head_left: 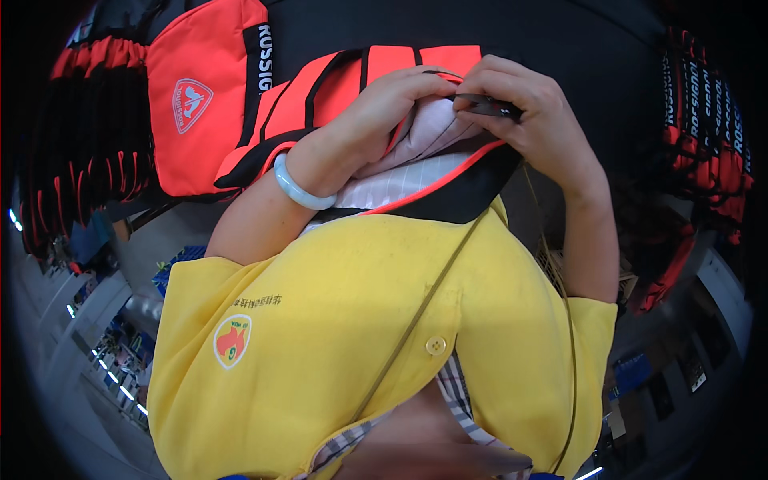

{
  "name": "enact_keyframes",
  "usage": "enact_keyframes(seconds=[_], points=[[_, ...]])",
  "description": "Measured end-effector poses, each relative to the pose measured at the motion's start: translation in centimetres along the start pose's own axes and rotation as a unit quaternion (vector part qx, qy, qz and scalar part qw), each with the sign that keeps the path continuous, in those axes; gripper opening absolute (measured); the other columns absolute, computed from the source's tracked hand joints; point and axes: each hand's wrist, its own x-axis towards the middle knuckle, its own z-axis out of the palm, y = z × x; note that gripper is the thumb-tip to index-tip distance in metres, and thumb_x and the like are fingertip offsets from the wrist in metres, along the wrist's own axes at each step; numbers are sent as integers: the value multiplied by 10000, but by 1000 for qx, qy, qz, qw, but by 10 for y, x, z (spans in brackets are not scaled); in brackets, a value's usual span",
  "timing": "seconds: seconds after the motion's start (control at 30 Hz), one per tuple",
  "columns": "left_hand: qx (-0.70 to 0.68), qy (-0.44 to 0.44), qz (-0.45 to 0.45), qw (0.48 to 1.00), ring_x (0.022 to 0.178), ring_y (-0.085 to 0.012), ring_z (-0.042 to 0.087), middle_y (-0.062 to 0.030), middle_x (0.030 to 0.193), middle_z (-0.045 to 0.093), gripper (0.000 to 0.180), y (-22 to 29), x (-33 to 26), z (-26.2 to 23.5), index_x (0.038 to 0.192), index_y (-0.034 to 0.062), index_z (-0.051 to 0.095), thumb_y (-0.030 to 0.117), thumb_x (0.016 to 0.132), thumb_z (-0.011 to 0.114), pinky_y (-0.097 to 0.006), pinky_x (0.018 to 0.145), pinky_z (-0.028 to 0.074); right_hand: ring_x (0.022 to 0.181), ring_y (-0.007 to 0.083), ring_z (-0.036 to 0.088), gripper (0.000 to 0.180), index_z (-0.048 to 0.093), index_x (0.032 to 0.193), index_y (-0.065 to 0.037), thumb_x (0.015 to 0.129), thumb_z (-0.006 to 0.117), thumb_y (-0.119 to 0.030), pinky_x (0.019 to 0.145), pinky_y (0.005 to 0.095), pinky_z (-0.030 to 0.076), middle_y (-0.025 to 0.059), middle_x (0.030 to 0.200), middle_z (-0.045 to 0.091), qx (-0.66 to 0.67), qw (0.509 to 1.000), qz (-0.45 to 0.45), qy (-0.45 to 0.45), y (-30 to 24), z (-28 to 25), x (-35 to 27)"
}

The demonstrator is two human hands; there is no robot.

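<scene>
Bag (342, 86) in closed left grip (380, 112)

A left pile (90, 148), then the bag (392, 182) — and, farther right, another pile (704, 128).

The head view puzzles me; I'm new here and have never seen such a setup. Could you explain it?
There is no machine here: a person works with two bare hands. The one picture comes from a wide camera on their head, looking down past their yellow shirt, so edges bend near the rim. The left hand grips a red-and-black bag, whose pale lining shows. The right hand holds a small dark tool, perhaps snips. On the dark surface, another red bag lies to the left.
</scene>
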Motion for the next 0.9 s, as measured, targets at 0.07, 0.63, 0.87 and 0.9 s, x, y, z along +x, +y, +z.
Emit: enact_keyframes(seconds=[0.07,0.63,0.87,0.9], points=[[-4,2,-11,1000,923,-142,608,-84,997,654,204,-3,3,-1,1004,1,655,142,902,549,-245,828,466,768,253,612,225,589,926,-8,733,671,73,683,291,491,88,854,575,-24,998,-52,-16,3,0,2],[-128,58,-35,990,929,-187,625,-126,1004,654,219,4,-4,8,1054,-15,622,111,896,536,-250,832,488,710,65,497,289,535,1110,17,955,597,-219,673,208,421,25,818,555,-1,920,235,314,-4,2,-35],[-107,107,106,983,911,-243,642,-161,999,630,235,-3,5,12,1120,-2,546,81,914,472,-313,817,528,613,50,563,214,570,950,9,856,715,-117,549,204,440,47,711,624,156,921,190,301,-43,52,-17],[-99,86,105,986,949,-277,648,-180,1034,620,262,-4,6,9,1175,16,500,85,929,443,-347,848,536,611,78,596,217,568,947,8,842,720,-107,554,214,465,65,710,627,93,934,182,293,-34,59,-19]])
